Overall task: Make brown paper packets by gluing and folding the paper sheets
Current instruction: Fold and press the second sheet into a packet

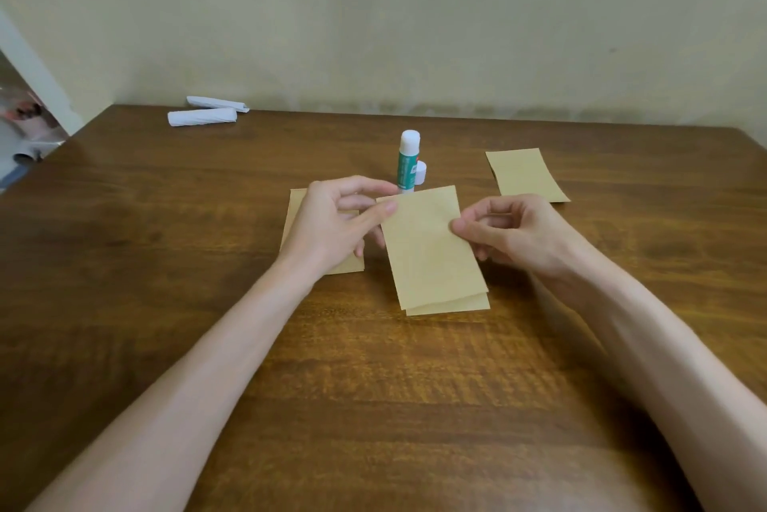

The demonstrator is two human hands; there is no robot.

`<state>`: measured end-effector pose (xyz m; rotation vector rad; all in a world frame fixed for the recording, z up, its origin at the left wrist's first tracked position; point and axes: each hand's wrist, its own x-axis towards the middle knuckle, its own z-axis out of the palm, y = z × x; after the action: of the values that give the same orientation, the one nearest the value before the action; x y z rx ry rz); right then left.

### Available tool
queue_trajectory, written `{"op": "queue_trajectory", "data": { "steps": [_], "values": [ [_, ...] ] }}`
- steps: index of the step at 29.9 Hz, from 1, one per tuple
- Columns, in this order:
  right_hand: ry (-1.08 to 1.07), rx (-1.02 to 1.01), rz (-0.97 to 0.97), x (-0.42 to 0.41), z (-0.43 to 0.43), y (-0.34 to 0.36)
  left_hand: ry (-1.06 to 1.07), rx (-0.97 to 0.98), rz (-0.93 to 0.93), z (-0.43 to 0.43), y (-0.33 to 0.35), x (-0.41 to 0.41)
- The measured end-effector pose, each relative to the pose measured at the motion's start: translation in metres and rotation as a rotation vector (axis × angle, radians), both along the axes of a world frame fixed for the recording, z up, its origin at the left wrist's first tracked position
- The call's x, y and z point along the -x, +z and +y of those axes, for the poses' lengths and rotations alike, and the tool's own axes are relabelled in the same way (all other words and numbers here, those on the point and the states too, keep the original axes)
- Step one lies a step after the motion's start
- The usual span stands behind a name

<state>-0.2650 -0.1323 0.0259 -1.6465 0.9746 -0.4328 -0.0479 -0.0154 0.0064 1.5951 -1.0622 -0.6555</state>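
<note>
**Holding a folded sheet (431,250) in both hands**

The folded sheet of brown paper sat at the middle of the table (373,387), tilted a little to the right. Two layers showed at its near edge, the lower one sticking out slightly. Whether that edge touched the wood could not be told.

The left hand (336,221) pinched the sheet's far left corner between thumb and forefinger, the other fingers curled behind. The right hand (510,233) pinched the right edge, fingers bent inward.

A second sheet (295,212) lay flat under the left hand, mostly hidden by it. Just behind the folded sheet a glue stick (407,162) stood upright and uncapped, its white cap (421,172) beside it. A third sheet (527,175) lay flat to the right, well apart. Two white paper rolls (202,117) lay at the far left edge, near the wall (415,13).
</note>
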Motion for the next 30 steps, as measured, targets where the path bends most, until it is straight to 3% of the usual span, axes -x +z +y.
{"op": "queue_trajectory", "data": {
  "steps": [7,30],
  "values": [
    [-0.154,-0.052,0.004,0.017,-0.004,-0.006,0.166,-0.001,-0.124,-0.001,0.0,-0.008],
    [-0.221,-0.003,0.063,0.005,0.011,-0.006,0.145,-0.004,-0.213,0.001,-0.003,-0.009]
  ]
}}
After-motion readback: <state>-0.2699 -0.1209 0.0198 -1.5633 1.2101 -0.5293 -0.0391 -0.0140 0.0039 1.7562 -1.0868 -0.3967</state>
